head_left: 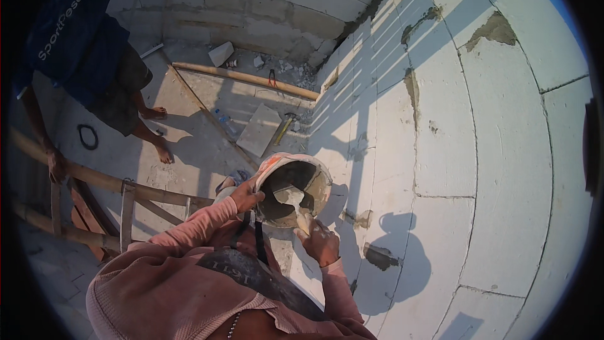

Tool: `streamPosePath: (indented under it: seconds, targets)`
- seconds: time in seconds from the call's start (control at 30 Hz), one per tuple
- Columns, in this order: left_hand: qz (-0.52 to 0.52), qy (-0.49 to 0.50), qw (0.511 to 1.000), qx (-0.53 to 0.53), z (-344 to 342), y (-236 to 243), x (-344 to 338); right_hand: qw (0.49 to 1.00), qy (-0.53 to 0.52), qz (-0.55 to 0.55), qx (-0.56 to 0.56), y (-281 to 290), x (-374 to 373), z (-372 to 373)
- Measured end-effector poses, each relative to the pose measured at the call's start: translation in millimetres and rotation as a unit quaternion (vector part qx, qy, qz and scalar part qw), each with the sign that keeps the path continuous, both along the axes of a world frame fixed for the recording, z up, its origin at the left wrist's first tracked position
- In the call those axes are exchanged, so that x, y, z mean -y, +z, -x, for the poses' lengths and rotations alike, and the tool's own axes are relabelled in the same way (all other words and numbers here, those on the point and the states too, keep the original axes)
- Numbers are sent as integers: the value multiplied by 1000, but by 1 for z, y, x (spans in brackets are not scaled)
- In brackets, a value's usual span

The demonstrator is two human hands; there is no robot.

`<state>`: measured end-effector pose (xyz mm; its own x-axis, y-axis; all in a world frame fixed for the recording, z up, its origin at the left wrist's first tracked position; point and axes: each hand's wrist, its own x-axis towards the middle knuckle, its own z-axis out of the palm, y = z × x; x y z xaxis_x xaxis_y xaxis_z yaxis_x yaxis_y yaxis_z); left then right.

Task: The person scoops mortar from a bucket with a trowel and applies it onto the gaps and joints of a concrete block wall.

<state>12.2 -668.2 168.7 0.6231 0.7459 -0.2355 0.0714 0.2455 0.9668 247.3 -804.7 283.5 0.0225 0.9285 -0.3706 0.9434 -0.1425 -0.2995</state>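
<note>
My left hand [247,196] is closed on the near-left rim of a round bucket [272,165], whose outside is whitish with orange. The bucket is tilted so that its inside faces me, and grey mortar coats its inner wall. In my right hand [319,244] is the handle of a trowel [290,198], its pale, mortar-smeared blade inside the bucket. How much mortar lies at the bottom is hard to tell in the shade.
A wall of white blocks [440,151] with mortar patches rises close on my right. Left stands another person [82,38], a hand on a bamboo rail [151,192]. Below lie a bamboo pole [245,79], a hammer [286,129], a flat block [260,130] and a black coil [88,136].
</note>
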Motion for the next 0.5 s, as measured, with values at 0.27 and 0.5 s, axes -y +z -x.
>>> streamPosePath:
  seconds: [0.27,0.5]
  targets:
    - [3,95,995,3,13,54,-57,996,-31,-85,-16,5,-62,6]
    - [-22,135,990,-11,48,58,-141,986,46,-125,100,38,-180,-15]
